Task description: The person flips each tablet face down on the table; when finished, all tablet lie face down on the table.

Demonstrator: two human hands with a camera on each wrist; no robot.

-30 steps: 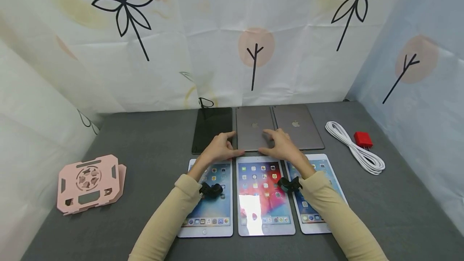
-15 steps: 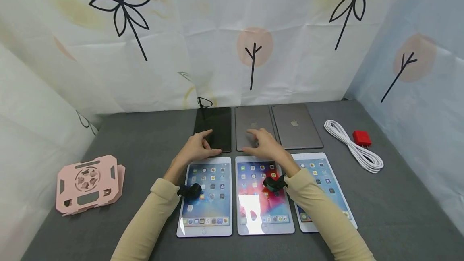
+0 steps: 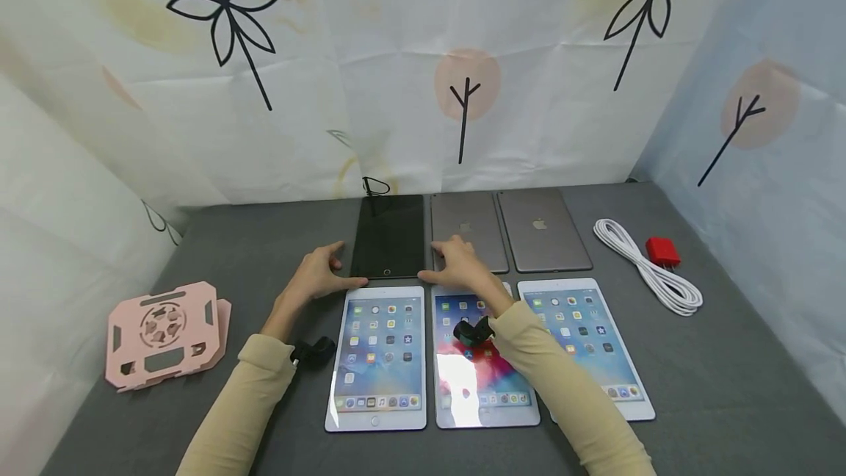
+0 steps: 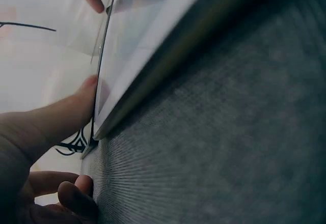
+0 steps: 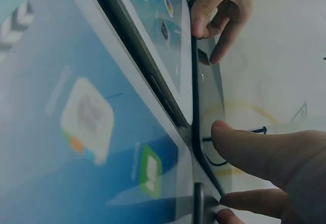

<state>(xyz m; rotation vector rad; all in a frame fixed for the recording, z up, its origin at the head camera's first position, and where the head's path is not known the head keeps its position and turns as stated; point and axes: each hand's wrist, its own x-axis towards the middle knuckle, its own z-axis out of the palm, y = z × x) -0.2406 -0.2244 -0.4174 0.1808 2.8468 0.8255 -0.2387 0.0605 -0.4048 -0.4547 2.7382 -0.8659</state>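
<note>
Blk tablet (image 3: pixel 388 237) flat at back of table (image 3: pixel 264 248), L of 2 gray tablets (image 3: pixel 545 233). L hand (image 3: pixel 311 274) at its L side, R hand (image 3: pixel 460 264) at its R; thumb & fingers apart on both, can't tell if touching. 3 lit white tablets (image 3: pixel 378 355) in front. Pink slotted piece (image 3: pixel 193 329) far L; white cable (image 3: pixel 651 270), red plug (image 3: pixel 662 251) far R.

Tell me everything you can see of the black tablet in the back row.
The black tablet has a dark, glossy, glass-like face with a round button centred by its near edge; the screen shows no icons, only faint reflections. It lies face up on the gray table, leftmost in the back row, beside a gray-backed tablet. The left grip and right grip flank its near corners; whether either touches it, I cannot tell.
</note>
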